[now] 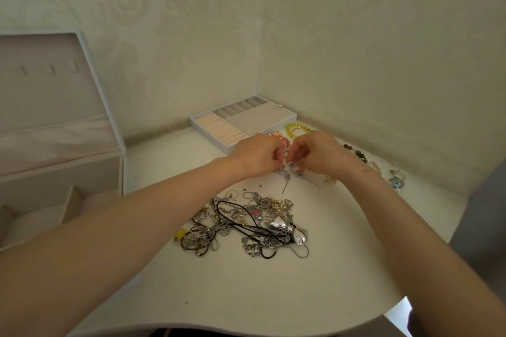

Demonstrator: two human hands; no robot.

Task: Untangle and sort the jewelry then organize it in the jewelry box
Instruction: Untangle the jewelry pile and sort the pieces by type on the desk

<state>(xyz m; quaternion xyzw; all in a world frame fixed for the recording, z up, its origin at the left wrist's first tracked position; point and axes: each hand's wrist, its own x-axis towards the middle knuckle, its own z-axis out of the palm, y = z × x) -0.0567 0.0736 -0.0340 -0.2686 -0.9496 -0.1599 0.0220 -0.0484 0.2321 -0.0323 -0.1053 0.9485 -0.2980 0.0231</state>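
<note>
A tangled heap of jewelry (243, 224), silver chains, black cords and pearls, lies on the white table in front of me. Just beyond it, my left hand (256, 154) and my right hand (315, 152) meet fingertip to fingertip, both pinching a small silver piece with blue stones (287, 169) whose thin ends hang down. The open jewelry box (41, 145) stands at the left with its lid up. Its removable tray (273, 120), with ring rolls and small compartments, sits behind my hands.
Sorted pieces lie along the right wall: a yellow-green bracelet (297, 128), a pink beaded piece (279, 136), dark green beads (356, 152), a gold bit (330, 179) and a blue pendant (396, 182). Walls close the back and right. The table's curved front edge is near me.
</note>
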